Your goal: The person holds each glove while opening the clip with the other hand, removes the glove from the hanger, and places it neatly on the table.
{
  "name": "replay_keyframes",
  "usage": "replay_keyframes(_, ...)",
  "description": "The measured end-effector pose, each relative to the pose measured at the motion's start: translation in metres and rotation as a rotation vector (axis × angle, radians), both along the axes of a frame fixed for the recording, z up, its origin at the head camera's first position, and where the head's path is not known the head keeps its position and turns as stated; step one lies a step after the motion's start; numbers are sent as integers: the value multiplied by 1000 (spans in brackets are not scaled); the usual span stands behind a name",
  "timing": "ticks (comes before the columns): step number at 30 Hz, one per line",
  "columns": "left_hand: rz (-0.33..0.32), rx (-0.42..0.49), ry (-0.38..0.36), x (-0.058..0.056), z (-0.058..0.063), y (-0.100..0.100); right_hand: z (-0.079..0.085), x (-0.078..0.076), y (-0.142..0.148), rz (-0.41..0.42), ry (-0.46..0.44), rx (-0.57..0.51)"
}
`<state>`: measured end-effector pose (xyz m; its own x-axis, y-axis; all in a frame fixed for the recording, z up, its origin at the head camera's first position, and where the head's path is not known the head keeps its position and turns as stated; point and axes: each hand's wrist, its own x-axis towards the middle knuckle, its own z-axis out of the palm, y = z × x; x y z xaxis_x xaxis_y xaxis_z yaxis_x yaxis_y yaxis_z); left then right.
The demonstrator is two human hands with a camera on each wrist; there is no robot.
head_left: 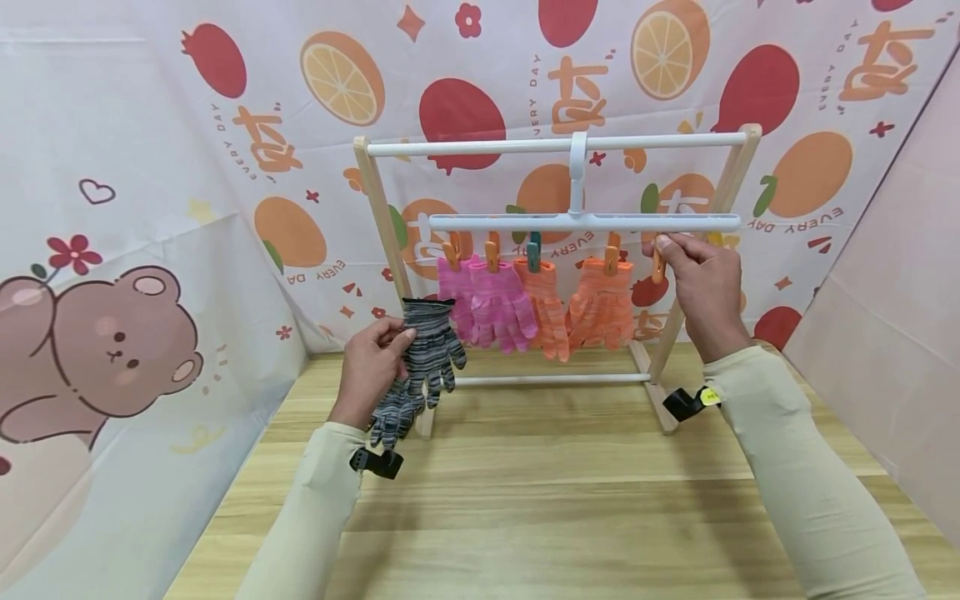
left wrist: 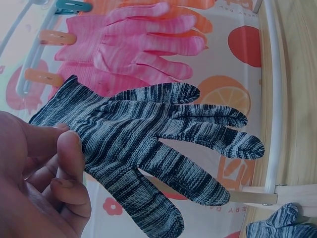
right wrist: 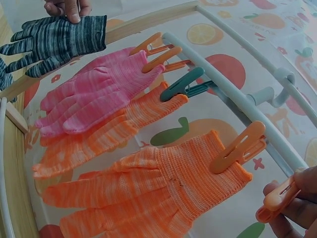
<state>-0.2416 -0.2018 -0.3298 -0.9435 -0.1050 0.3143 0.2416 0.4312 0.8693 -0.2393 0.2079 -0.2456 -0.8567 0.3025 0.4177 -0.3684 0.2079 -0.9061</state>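
Observation:
My left hand (head_left: pixel 377 367) pinches a dark grey striped knit glove (head_left: pixel 431 346) by the side of its cuff, in front of the rack's left post. In the left wrist view the glove's fingers (left wrist: pixel 198 183) spread out to the right. At the right end of the white hanger (head_left: pixel 517 222), my right hand (head_left: pixel 703 279) pinches an orange clothespin (head_left: pixel 658 260). Orange clothespins (right wrist: pixel 240 148) and a teal clothespin (right wrist: pixel 183 84) hold two pink gloves (head_left: pixel 501 308) and two orange gloves (head_left: pixel 603 304) along the hanger. A second grey striped glove (head_left: pixel 395 412) lies low by the left post.
The hanger hooks over the top white bar of a wooden rack (head_left: pixel 480 147). A lower white bar (head_left: pixel 555 379) joins its feet above the wood-grain table (head_left: pixel 525 517). Fruit-printed cloth (head_left: pixel 495 50) stands behind, and a bear-printed cloth wall (head_left: pixel 112 350) is at left.

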Motion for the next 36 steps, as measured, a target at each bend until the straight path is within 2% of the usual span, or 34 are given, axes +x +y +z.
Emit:
replay_keyframes(12,24,-33,-22,3,-1,-4,-2,-2,0,-6,23,20)
replay_keyframes(25,37,-27,-53,3,0,-8,-1,-2,0,-5,22,4)
replay_keyframes(36,56,-8,-79,3,-4,-13,-2,-3,1,-7,10,12)
